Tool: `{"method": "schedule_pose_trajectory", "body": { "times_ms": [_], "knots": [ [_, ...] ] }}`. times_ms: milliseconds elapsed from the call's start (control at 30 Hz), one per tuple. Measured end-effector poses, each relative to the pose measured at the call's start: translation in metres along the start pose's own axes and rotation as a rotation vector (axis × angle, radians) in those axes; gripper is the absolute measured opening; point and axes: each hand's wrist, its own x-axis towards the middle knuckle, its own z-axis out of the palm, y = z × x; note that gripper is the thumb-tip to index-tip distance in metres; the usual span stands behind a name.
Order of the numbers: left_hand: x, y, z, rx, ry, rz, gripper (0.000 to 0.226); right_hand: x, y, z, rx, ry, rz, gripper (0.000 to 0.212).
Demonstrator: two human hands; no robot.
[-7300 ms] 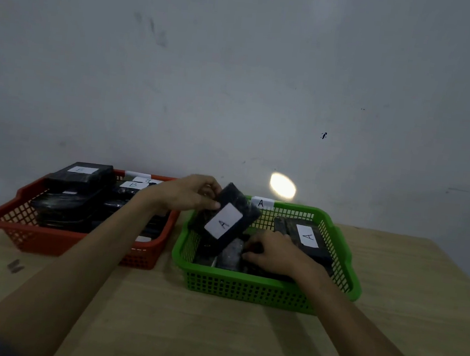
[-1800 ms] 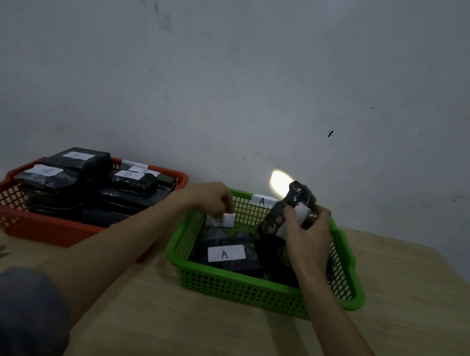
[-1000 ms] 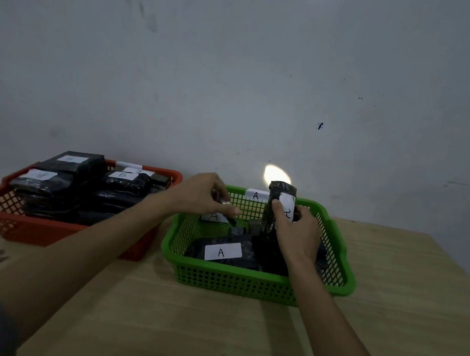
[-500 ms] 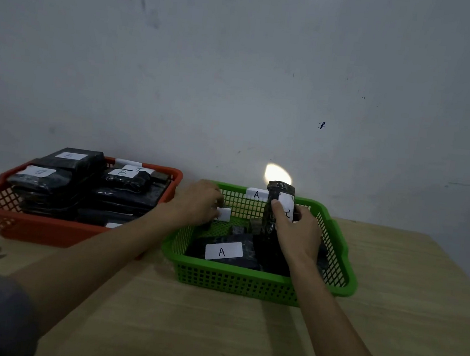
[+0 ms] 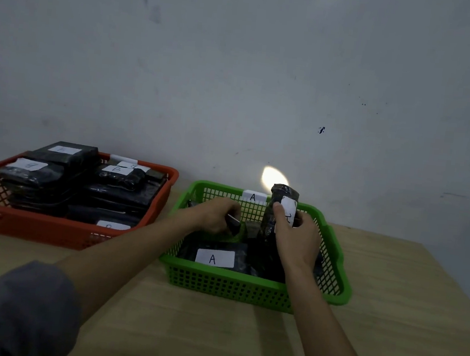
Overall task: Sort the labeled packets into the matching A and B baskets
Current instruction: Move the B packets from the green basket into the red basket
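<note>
Right hand point(image 5: 294, 236) grips a dark packet point(image 5: 278, 208) stood on end inside the green basket point(image 5: 248, 289), fingers curled round it and the thumb pressed beside its white label, whose letter is turned sideways and hard to read. Left hand point(image 5: 218, 215) is also down in that basket, toward its back left, fingers curled on a small dark object point(image 5: 233, 221) that I cannot identify; it may be another packet's edge. Near the front of the basket lies a flat packet marked A point(image 5: 213, 258), and the basket's rear wall carries an A tag point(image 5: 252, 196). To the left, well apart from both hands, the red basket point(image 5: 48, 230) is piled with dark packets, several showing B labels point(image 5: 116, 169); some of its labels are too blurred to read. On the wooden table point(image 5: 210, 343) no loose packets show. My judgement is that sorting is nearly done, with what remains being to settle the upright packet and whatever the left hand holds.
</note>
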Motion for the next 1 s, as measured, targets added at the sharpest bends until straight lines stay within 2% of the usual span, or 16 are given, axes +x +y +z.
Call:
{"method": "schedule_pose_trajectory", "body": {
  "times_ms": [67,167,267,300,400,500,600,667,767,867,900,1000],
  "knots": [
    [-0.009,-0.002,-0.004,0.064,0.038,0.056,0.025,-0.001,0.000,0.000,-0.012,-0.004,-0.004,0.040],
    [-0.023,0.000,-0.012,0.115,-0.156,0.053,0.026,-0.001,0.000,0.000,-0.022,-0.013,-0.002,0.042],
    [-0.028,0.006,-0.019,0.105,-0.261,-0.013,0.051,0.000,0.000,0.000,-0.036,-0.013,0.009,0.045],
    [-0.029,0.007,-0.021,0.123,-0.282,-0.034,0.053,0.000,0.000,0.000,-0.039,-0.012,0.008,0.045],
    [-0.032,0.006,-0.024,0.182,-0.390,-0.057,0.033,-0.001,0.000,0.001,-0.049,-0.006,0.001,0.044],
    [-0.030,0.007,-0.025,0.178,-0.427,-0.080,0.058,-0.001,0.000,0.001,-0.047,-0.014,0.005,0.044],
    [-0.025,0.005,-0.031,0.241,-0.480,-0.085,0.062,-0.001,-0.001,0.001,-0.046,-0.019,0.010,0.044],
    [-0.024,0.003,-0.032,0.256,-0.423,-0.073,0.056,-0.001,-0.001,0.000,-0.040,-0.017,0.007,0.043],
    [-0.024,0.001,-0.025,0.201,-0.179,0.004,0.041,-0.002,-0.002,0.001,-0.039,-0.017,0.003,0.041],
    [-0.022,-0.001,-0.009,0.393,0.143,0.157,0.030,-0.003,-0.002,0.000,-0.026,-0.016,0.000,0.039],
    [-0.020,-0.003,-0.003,0.447,0.197,0.177,0.029,-0.003,-0.002,0.000,-0.024,-0.015,-0.001,0.039],
    [-0.016,-0.007,0.007,0.460,0.125,0.083,0.036,-0.004,-0.002,0.000,-0.024,-0.016,-0.002,0.040]
  ]
}}
